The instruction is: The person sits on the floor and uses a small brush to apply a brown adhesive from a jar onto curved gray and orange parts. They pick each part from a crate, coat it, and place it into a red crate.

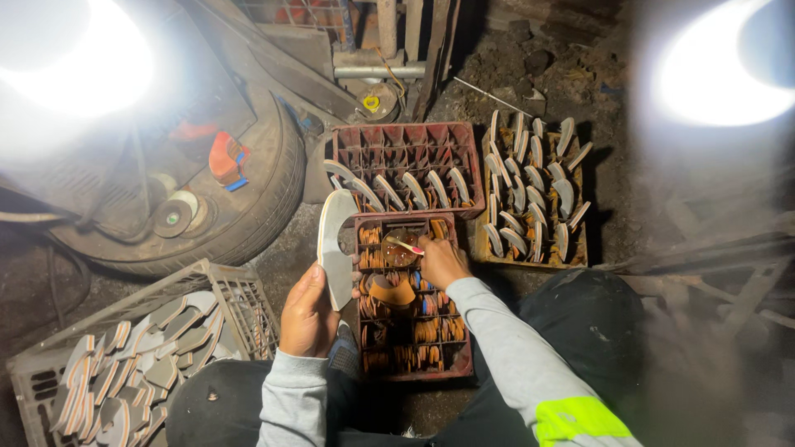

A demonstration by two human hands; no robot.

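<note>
The near red crate [414, 364] is packed with small orange pieces, so only its top stays open to a reach. At 12 o'clock a second red crate [406, 157] walls the way; at 2 o'clock a tray [534, 252] of upright soles blocks. At 9 o'clock a tyre [257, 207] crowds close, and at 7 o'clock a grey crate [240, 290]. Bare ground shows only between tyre and crates.

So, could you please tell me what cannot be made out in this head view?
- Both upper corners: washed out by lamp glare.
- Right hand: its fingertips are hidden behind the hand, so its grip on the small brush is unclear.
- Grey crate: cut off by the left and bottom edges.
- Right side: blurred and dark.
</note>
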